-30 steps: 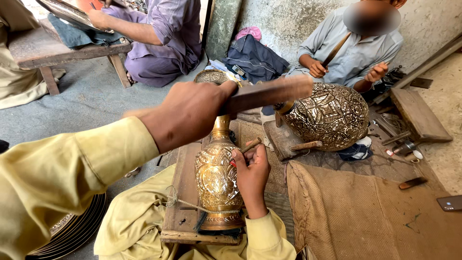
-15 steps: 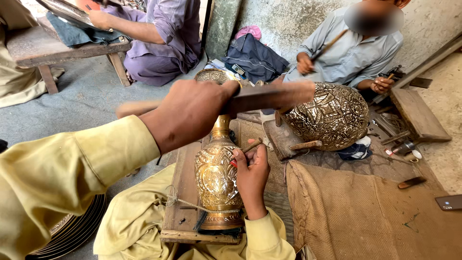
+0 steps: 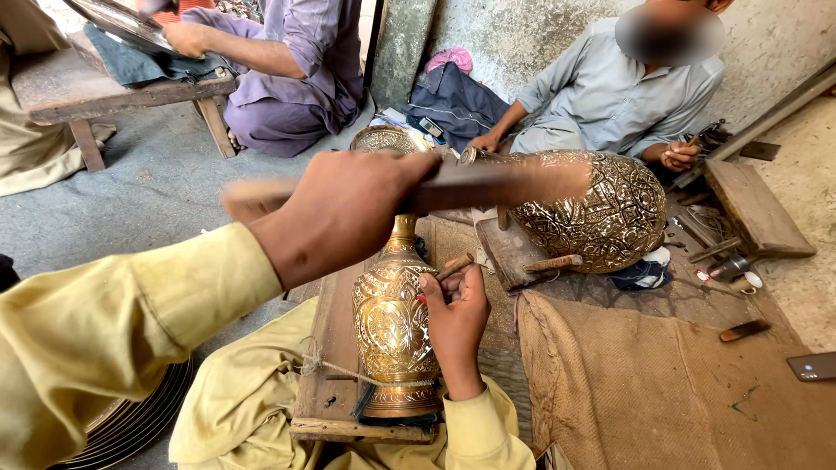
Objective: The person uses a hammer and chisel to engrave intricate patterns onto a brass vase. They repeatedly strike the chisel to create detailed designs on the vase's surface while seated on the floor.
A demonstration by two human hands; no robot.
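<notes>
Right now my left hand crosses the middle of the frame, its grip closed tight around a wooden mallet; the mallet is blurred and points toward the right. Below it my right hand holds a small chisel between closed fingers, with the tip against the shoulder of the brass vase. The vase stands upright, low in the centre of the frame, on a wooden board that lies on my lap, and a thin cord goes around its lower part. I cannot see inside the vase, because the mallet and my left hand cover its mouth.

Right of centre, a big engraved metal pot lies on its side on the floor, in front of a seated person in a grey shirt. Sackcloth covers the floor at lower right, with a phone near the right edge. At upper left another person in purple works on a round tray over a low desk.
</notes>
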